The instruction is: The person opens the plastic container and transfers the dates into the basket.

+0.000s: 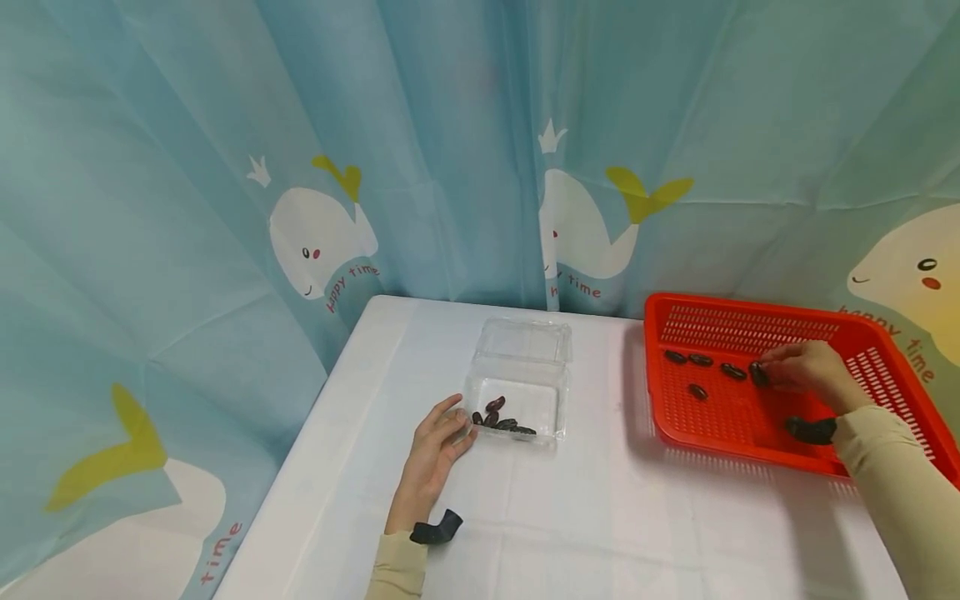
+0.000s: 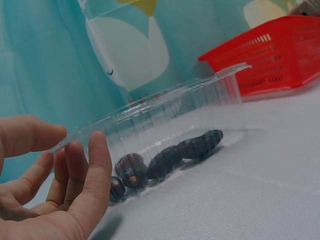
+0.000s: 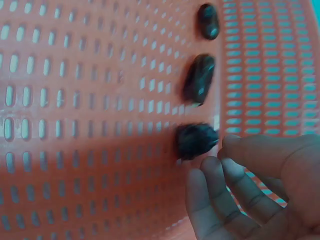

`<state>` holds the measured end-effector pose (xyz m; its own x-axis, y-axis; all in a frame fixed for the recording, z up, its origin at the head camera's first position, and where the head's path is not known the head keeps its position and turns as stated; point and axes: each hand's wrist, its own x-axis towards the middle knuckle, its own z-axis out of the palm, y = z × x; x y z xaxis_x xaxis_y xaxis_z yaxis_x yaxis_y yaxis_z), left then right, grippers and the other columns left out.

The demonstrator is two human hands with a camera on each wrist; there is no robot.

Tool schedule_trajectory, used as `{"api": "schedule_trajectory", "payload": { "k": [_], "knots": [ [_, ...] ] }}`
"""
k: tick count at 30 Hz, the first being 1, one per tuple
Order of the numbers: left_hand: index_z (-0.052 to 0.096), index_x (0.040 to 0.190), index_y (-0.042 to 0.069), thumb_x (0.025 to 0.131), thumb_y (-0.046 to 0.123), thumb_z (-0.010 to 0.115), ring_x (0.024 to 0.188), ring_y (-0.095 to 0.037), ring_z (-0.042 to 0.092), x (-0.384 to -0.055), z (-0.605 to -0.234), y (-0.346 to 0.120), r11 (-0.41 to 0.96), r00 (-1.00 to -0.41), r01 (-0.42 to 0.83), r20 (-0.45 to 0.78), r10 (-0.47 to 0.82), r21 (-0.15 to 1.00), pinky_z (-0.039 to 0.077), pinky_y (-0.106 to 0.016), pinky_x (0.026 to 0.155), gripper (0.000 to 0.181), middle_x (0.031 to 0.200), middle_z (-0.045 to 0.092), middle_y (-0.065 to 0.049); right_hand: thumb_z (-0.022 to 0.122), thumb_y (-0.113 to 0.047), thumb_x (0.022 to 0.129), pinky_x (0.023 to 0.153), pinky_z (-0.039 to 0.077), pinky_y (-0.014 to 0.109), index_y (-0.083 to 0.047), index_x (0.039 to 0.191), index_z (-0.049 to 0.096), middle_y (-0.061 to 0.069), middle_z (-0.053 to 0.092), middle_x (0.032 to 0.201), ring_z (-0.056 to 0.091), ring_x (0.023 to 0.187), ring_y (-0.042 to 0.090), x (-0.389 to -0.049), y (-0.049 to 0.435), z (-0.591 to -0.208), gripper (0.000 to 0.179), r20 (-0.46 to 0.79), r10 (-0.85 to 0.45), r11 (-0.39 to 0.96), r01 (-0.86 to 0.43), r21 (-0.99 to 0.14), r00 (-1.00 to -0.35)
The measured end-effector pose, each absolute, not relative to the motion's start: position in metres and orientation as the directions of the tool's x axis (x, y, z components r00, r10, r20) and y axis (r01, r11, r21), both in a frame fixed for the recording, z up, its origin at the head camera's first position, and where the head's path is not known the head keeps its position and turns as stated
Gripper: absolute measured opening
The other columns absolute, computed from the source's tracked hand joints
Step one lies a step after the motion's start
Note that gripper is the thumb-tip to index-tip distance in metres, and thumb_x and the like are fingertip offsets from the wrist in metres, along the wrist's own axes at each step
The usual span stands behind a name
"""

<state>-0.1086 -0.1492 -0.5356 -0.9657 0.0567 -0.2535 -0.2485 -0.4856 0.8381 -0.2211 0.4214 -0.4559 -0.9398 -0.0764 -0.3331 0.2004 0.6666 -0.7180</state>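
Note:
My left hand point(image 1: 435, 450) holds the near left corner of a clear plastic box point(image 1: 562, 408), thumb on the rim and fingers against the side. Several dark, glossy dates point(image 2: 165, 162) lie inside, along the box's near wall; its lid point(image 1: 525, 340) is folded back. Over at the right, my right hand point(image 1: 810, 372) reaches into a red basket point(image 1: 720, 454). Its thumb and fingertips are right at the end of one wrinkled date point(image 3: 196, 141), not closed round it. Other dates point(image 3: 200, 80) lie in a row by the basket's far wall, and a single date point(image 1: 697, 392) sits nearer.
A white cloth covers the table point(image 1: 570, 525), whose left edge slants toward me. Behind it hangs a blue curtain point(image 1: 465, 167) with whale prints. The basket's raised rim stands between it and the plastic box.

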Motion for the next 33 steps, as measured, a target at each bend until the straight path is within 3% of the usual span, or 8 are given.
{"api": "schedule_trajectory", "payload": {
  "k": [6, 13, 19, 29, 33],
  "knots": [
    [0.041, 0.145, 0.006, 0.098, 0.006, 0.056, 0.094, -0.011, 0.058, -0.108, -0.535, -0.150, -0.496, -0.967, -0.242, -0.249, 0.054, 0.834, 0.057, -0.031, 0.094, 0.050, 0.101, 0.057, 0.002, 0.054, -0.017, 0.101, 0.073, 0.061, 0.024, 0.019, 0.131, 0.048, -0.024, 0.066, 0.092, 0.067, 0.082, -0.002, -0.220, 0.413, -0.445, 0.047, -0.261, -0.136, 0.666, 0.106, -0.738, -0.956],
    [0.042, 0.145, 0.007, 0.098, 0.007, 0.057, 0.094, -0.011, 0.059, -0.109, -0.536, -0.150, -0.489, -0.967, -0.240, -0.250, 0.047, 0.839, 0.057, -0.031, 0.094, 0.050, 0.102, 0.056, 0.001, 0.058, -0.022, 0.099, 0.071, 0.060, 0.024, 0.013, 0.128, 0.054, -0.012, 0.069, 0.097, 0.064, 0.081, -0.005, -0.223, 0.391, -0.433, 0.046, -0.194, -0.145, 0.716, 0.032, -0.697, -0.970],
    [0.042, 0.145, 0.007, 0.097, 0.007, 0.058, 0.094, -0.011, 0.059, -0.108, -0.537, -0.149, -0.497, -0.967, -0.243, -0.251, 0.051, 0.833, 0.057, -0.031, 0.095, 0.050, 0.101, 0.057, 0.002, 0.059, -0.026, 0.099, 0.070, 0.059, 0.027, 0.008, 0.129, 0.056, -0.025, 0.064, 0.092, 0.064, 0.081, -0.004, -0.220, 0.366, -0.423, 0.045, -0.184, -0.170, 0.705, 0.011, -0.710, -0.968],
    [0.041, 0.145, 0.007, 0.097, 0.009, 0.059, 0.096, -0.011, 0.058, -0.109, -0.538, -0.149, -0.489, -0.966, -0.246, -0.251, 0.056, 0.837, 0.057, -0.031, 0.095, 0.052, 0.104, 0.056, 0.000, 0.066, -0.022, 0.095, 0.064, 0.060, 0.027, 0.002, 0.121, 0.061, -0.003, 0.069, 0.096, 0.069, 0.073, 0.005, -0.212, 0.316, -0.410, 0.036, -0.121, -0.207, 0.654, -0.045, -0.755, -0.971],
    [0.041, 0.146, 0.006, 0.096, 0.008, 0.060, 0.094, -0.011, 0.059, -0.109, -0.537, -0.149, -0.500, -0.967, -0.243, -0.250, 0.055, 0.831, 0.057, -0.030, 0.093, 0.053, 0.101, 0.057, 0.001, 0.067, -0.016, 0.093, 0.067, 0.061, 0.026, 0.001, 0.118, 0.064, 0.005, 0.071, 0.095, 0.068, 0.073, 0.007, -0.210, 0.295, -0.408, 0.031, -0.101, -0.239, 0.642, -0.079, -0.762, -0.966]
  ]
}}
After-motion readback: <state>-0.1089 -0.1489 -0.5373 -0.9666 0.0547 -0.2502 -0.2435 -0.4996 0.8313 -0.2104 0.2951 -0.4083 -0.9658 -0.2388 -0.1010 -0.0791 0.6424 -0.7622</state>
